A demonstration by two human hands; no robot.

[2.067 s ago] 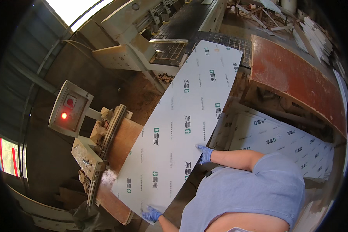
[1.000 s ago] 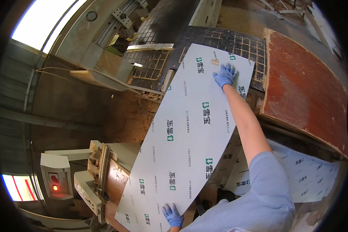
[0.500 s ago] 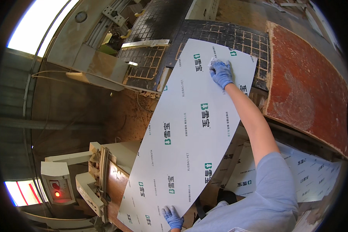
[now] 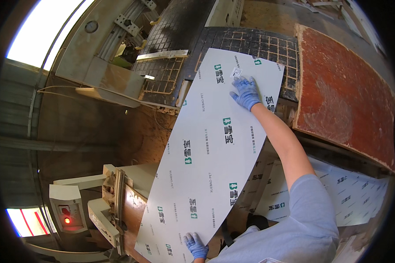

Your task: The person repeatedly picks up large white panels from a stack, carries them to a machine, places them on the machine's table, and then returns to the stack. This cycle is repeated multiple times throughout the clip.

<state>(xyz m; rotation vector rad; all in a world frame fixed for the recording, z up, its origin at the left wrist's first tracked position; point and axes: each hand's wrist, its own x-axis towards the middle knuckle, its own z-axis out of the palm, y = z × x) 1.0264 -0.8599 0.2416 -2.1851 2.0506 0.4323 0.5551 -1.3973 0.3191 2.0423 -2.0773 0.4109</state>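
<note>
A long white board [image 4: 206,144] with a printed protective film slants across the view, its far end over a black gridded machine bed. Near that far end, my right hand [image 4: 246,93] in a blue knit glove lies on the surface with its fingers spread. Just beyond its fingertips is a small white label [image 4: 236,72] stuck to the board. My left hand [image 4: 196,246], gloved alike, rests on the near end beside the board's right edge, fingers stretched out on the film. Neither hand has anything else in it.
The gridded bed [image 4: 267,46] carries a metal strip [image 4: 162,55]. At the right stands a worn red panel [image 4: 342,96] with rough edges. More printed white boards [image 4: 338,197] lie below it. A control box [image 4: 67,210] with a lit red lamp stands at the lower left.
My right hand has slid back toward me off the label, which now shows, and its fingers have spread. My left hand stays in place. The board looks almost unmoved.
</note>
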